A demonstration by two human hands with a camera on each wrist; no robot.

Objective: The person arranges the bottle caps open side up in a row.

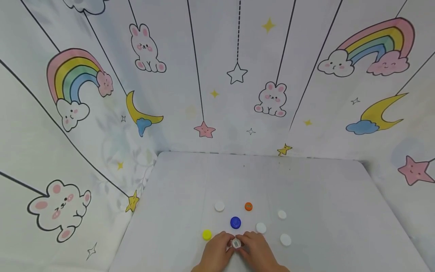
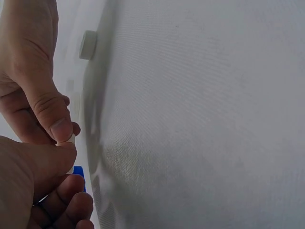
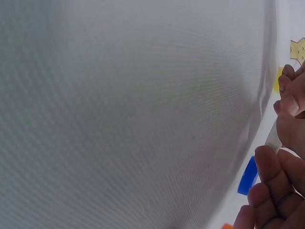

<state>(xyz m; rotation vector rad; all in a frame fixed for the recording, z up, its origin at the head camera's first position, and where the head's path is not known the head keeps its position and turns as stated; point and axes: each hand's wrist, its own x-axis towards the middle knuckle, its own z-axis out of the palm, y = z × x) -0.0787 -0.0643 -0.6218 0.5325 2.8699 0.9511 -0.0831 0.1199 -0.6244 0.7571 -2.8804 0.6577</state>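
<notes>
Small white piece (image 1: 236, 243): at the bottom centre of the head view, held between both hands; too much of it is covered to tell whether it is a cap.
Printed cloth (image 1: 217, 45): fills the top and both sides of the frame, drawn with rainbows, rabbits, moons and stars.
White surface (image 1: 176, 189): spans the lower middle of the frame, under the hands and the loose caps.
Left hand (image 1: 216, 251): comes in from the bottom edge, left of centre; thumb and forefinger pinch the piece, the other fingers curled.
Right hand (image 1: 259, 251): mirrors it from just right of centre, its fingers pinching the opposite side.
Two-handed pinch: the step in hand looks to be working the piece between the fingers; the next move would seem to call for one side holding steady while the other turns or eases off.
Larger loose caps: one white cap (image 1: 285, 240) at lower right, the blue cap (image 1: 235, 223) just above the hands, another white cap (image 1: 261, 227) near the right hand, and a third white cap (image 1: 219, 206) farther up, left of centre.
Smaller loose caps: the yellow cap (image 1: 207, 234) beside the left hand, a fourth white cap (image 1: 281, 214) right of centre, and the orange cap (image 1: 249, 206) above the blue one.
Grey mark on the piece: faces up between the fingers, too small to read.
</notes>
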